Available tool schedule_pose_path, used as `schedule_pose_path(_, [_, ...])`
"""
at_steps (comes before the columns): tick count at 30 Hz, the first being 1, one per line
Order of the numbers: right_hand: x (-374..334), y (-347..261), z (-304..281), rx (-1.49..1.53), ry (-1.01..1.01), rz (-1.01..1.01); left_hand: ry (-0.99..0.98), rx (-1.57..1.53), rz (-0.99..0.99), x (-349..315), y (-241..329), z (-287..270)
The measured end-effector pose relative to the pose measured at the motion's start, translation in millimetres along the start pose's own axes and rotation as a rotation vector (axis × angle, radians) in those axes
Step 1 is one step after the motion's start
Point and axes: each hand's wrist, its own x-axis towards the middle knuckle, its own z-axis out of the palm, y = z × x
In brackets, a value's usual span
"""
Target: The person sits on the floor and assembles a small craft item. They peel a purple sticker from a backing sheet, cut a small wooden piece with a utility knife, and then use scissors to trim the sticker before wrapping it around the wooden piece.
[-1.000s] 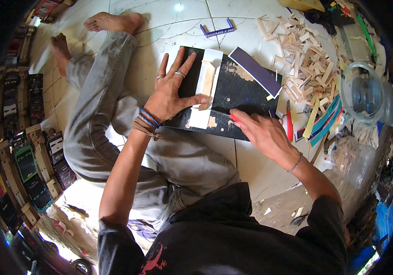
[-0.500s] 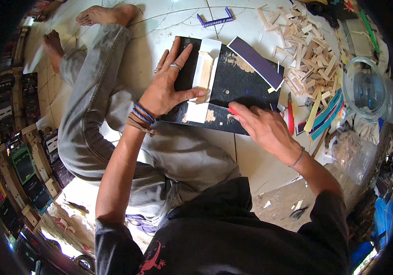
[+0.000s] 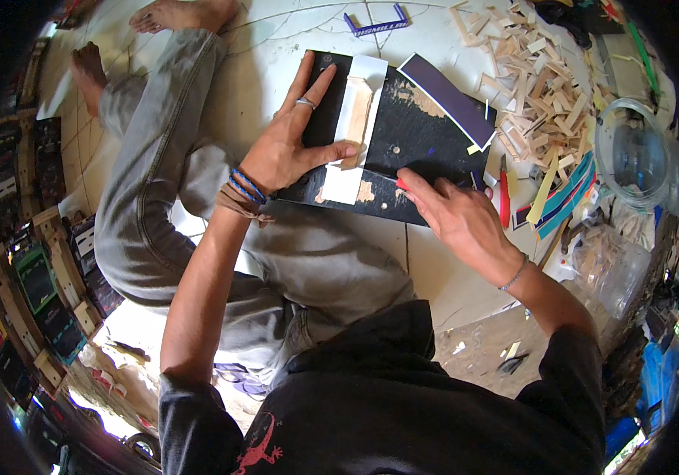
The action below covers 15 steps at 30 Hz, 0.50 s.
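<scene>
So we've got a scuffed black board [image 3: 438,168] in front of us, bare brown patches showing. Our left hand [image 3: 288,146] is spread wide, palm down over its left side, thumb pressing on the wood. Our right hand [image 3: 462,215] is curled around a tool, knuckles up, forearm slanting in from lower right. Between them there's a white strip [image 3: 343,187] lying lengthwise, a pale wooden piece [image 3: 359,112] on top, and the red-handled tool [image 3: 401,185] points its thin end at the strip.
</scene>
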Motion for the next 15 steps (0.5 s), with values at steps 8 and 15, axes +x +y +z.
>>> schedule_pose_path(8, [1, -3, -15, -0.012, -0.003, -0.032, -0.039, 0.025, 0.040, 5, -5, -2])
schedule_pose_path(15, [-1, 0, -19, -0.012, 0.008, -0.054, -0.046, 0.044, 0.031, 6, -7, -2])
